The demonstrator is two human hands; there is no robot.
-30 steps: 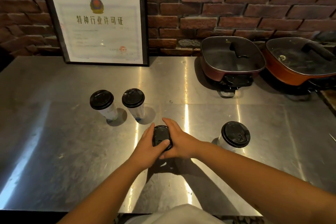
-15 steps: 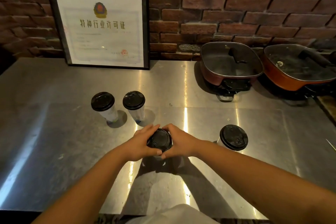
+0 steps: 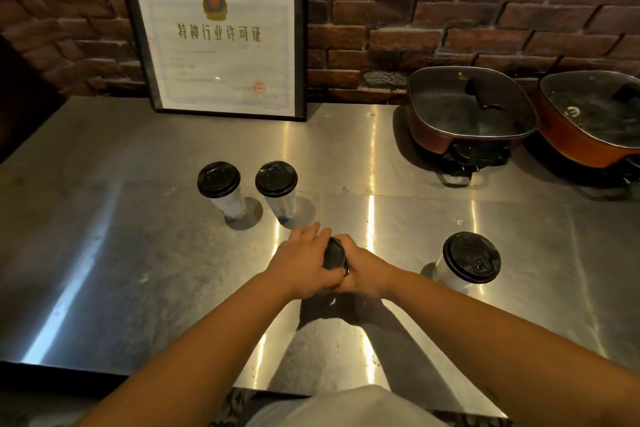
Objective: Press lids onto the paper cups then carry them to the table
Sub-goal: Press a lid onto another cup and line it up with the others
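Since a moment ago: your left hand (image 3: pixel 302 262) has slid over the black lid (image 3: pixel 335 255), covering most of it; your right hand (image 3: pixel 358 269) stays clamped at the far side.
Left hand: its fingers lie across the lid top and its thumb side wraps the rim, gripping lid and cup together, likely to bear down on the near edge.
Right hand: fingers curl round the lid's right rim, gripping it, apparently to steady the cup against the push.
Cup in hand: the paper cup is almost wholly hidden beneath both hands; it stands on the steel counter (image 3: pixel 138 270), near the front edge.
Seal: you cannot tell from here whether the rim has snapped home all round.
Finished cups: the left lidded cup (image 3: pixel 221 192) and the middle lidded cup (image 3: pixel 278 191) stand just beside each other behind your hands; the right lidded cup (image 3: pixel 465 263) stands apart.
Carry: none has gone to the table yet; this looks like the last lid.
Backdrop: a framed certificate (image 3: pixel 218 42) leans on the brick wall; two lidded electric pans (image 3: pixel 471 107) sit at the right.
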